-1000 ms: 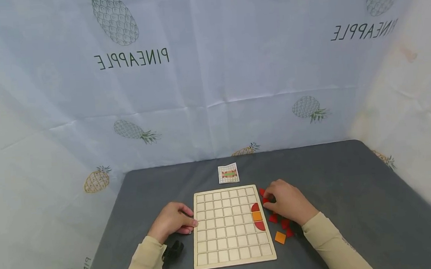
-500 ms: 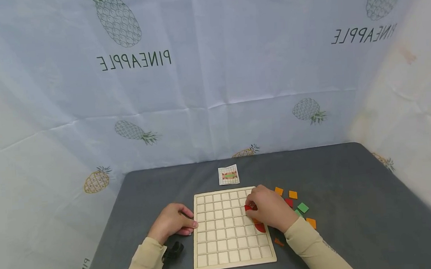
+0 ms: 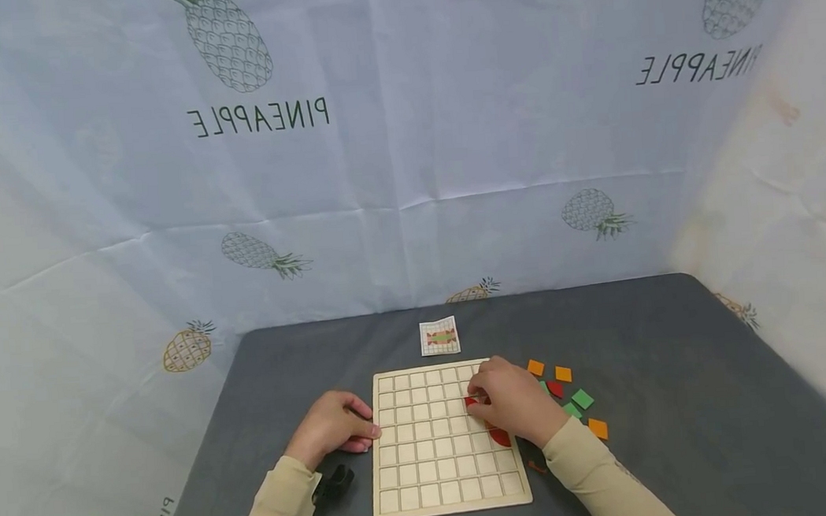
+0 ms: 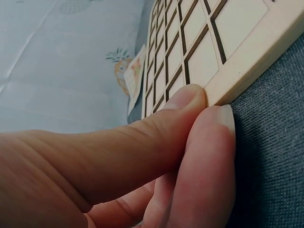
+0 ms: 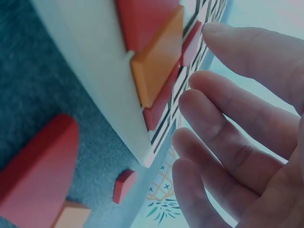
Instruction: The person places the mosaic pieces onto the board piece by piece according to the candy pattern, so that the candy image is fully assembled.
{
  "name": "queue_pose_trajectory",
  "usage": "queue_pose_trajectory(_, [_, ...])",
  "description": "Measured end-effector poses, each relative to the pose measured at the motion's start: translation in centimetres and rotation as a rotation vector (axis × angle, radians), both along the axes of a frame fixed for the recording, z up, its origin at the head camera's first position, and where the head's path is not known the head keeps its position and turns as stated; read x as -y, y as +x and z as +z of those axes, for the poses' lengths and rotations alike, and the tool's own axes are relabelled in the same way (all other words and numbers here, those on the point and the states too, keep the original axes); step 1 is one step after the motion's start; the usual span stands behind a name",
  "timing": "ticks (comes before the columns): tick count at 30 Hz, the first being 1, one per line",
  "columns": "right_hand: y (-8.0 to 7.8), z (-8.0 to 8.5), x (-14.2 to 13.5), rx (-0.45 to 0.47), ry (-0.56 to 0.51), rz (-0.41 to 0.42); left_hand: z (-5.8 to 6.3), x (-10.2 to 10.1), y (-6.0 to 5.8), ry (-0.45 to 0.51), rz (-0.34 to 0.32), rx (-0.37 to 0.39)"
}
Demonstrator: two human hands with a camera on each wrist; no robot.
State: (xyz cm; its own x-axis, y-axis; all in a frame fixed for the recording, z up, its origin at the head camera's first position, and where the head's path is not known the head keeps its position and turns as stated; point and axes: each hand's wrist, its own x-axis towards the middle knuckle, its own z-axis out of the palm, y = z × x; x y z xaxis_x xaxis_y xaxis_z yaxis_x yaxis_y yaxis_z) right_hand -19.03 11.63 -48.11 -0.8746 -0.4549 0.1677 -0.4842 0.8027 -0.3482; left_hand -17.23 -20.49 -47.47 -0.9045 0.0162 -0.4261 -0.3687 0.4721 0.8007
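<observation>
My left hand (image 3: 332, 425) pinches the left edge of a pale wooden grid board (image 3: 426, 473), thumb on its face and forefinger at its side. Over the board's right side is my right hand (image 3: 517, 401), with a red quarter-circle tile (image 3: 471, 401) between thumb and forefinger. In the right wrist view this red tile (image 5: 191, 45) lies at the grid, one column in from the edge. The edge column bears an orange square tile (image 5: 159, 59) between two red tiles, the nearer red tile (image 5: 147, 21) and the farther red tile (image 5: 162, 102).
Right of the board lie loose tiles: orange squares (image 3: 564, 373), green squares (image 3: 582, 398) and a red tile (image 3: 555, 389). A printed pattern card (image 3: 440, 336) rests beyond the board. A small black object (image 3: 334, 484) is under the left wrist. A pineapple-print curtain (image 3: 406, 148) backs the table.
My right hand has come left from the red tiles beside the board and brought a red tile onto the grid. Loose tiles it covered now show. My left hand holds its place.
</observation>
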Motion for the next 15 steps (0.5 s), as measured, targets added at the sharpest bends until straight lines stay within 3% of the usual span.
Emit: queue_pose_trajectory(15, [0.05,0.05,0.09,0.019,0.004,0.004,-0.09,-0.07,-0.01,-0.024,0.011,0.001])
